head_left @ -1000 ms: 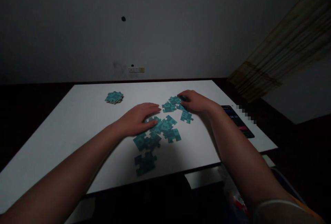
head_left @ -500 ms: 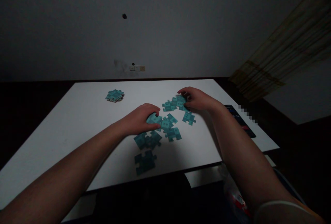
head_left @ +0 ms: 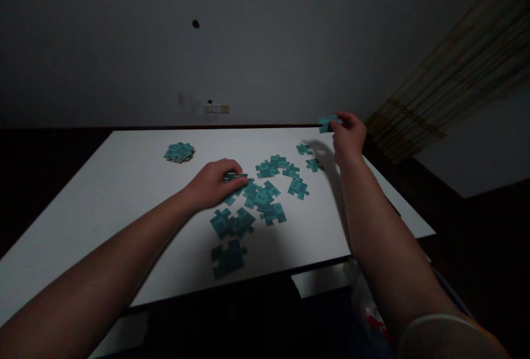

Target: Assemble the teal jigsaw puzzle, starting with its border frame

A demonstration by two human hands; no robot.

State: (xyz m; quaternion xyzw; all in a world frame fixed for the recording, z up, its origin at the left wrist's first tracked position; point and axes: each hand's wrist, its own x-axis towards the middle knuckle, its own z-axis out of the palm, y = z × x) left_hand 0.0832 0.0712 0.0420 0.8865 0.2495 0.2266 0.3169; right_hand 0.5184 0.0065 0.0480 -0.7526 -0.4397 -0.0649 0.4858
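Observation:
My right hand (head_left: 348, 137) is raised over the far right edge of the table, pinching a teal puzzle piece (head_left: 325, 123) between thumb and fingers. My left hand (head_left: 219, 183), low over the table, grips another puzzle piece (head_left: 237, 175) seen nearly edge-on. Loose puzzle pieces (head_left: 263, 196) lie scattered and partly overlapping to the right of my left hand. Nearer to me lie a few more, with one puzzle piece (head_left: 229, 258) close to the front edge. Below my right hand, two separate pieces (head_left: 304, 149) rest on the table.
A small stack of puzzle pieces (head_left: 179, 152) sits at the back left of the white table (head_left: 103, 193). My right forearm mostly hides a dark phone. A wall with sockets (head_left: 216, 109) stands behind; a curtain (head_left: 439, 88) hangs at right.
My right hand has lifted away from the pile, up and to the right, with a puzzle piece. Two pieces now show beneath it. My left hand has shifted slightly left, tilting its piece.

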